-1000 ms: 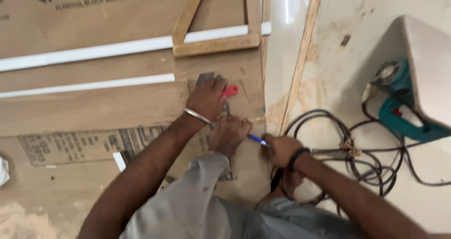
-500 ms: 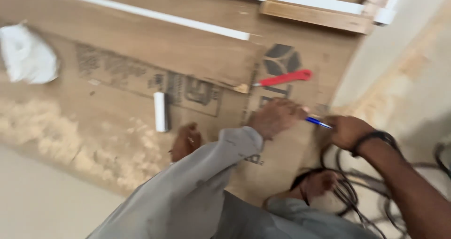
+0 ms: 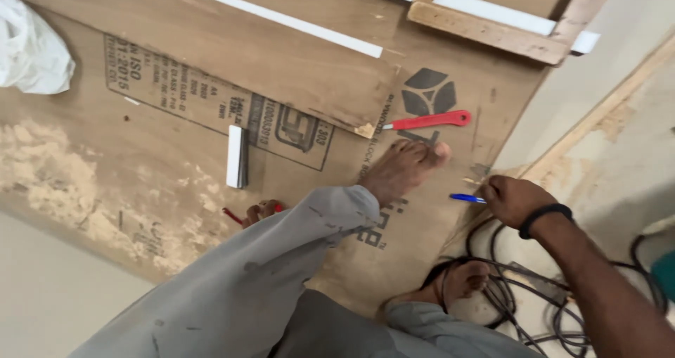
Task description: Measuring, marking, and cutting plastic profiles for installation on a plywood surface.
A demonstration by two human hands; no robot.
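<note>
right hand (image 3: pixel 512 200) gripping blue pen (image 3: pixel 467 198) at plywood sheet (image 3: pixel 295 84) edge. left hand (image 3: pixel 259 212) now off board, fingers curled, grip unclear; marking looks paused.

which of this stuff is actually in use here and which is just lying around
In use:
- blue pen, held in the right hand
- plywood board under it
- thin red stick at the left hand

Lying about:
- red-handled tool
- short white strip
- white bag
- black cables
- wooden frame
</note>
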